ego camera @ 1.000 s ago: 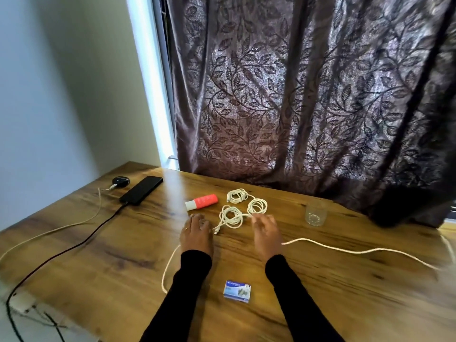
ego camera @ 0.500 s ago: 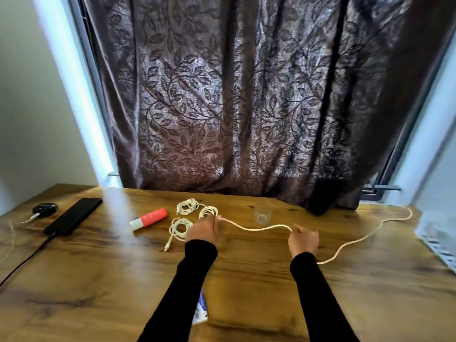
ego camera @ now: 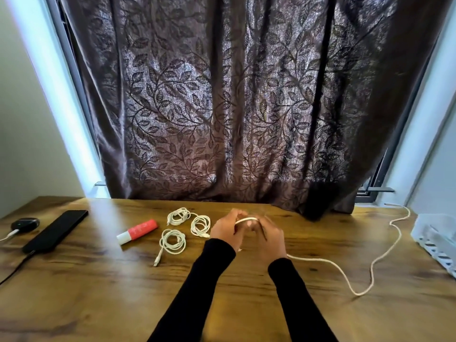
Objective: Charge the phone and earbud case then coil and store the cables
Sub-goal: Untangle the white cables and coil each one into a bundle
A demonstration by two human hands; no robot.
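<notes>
My left hand (ego camera: 225, 230) and my right hand (ego camera: 267, 236) are close together above the wooden table (ego camera: 98, 299), both gripping a long white cable (ego camera: 370, 272). A short loop of it arches between them; the rest trails right across the table and up to the window sill. Three coiled white cables (ego camera: 172, 241) lie just left of my hands. At the far left a black phone (ego camera: 55, 230) lies with a dark cable plugged in, and a black earbud case (ego camera: 24, 223) sits beside it with a white cable plugged in.
A red and white tube (ego camera: 138, 230) lies between the phone and the coils. A white slotted basket (ego camera: 436, 239) stands at the table's right edge. A dark leaf-patterned curtain (ego camera: 234, 107) hangs behind the table.
My right hand has come left along the long cable to meet my left hand, forming a loop between them. The camera has swung right and the basket has come into view.
</notes>
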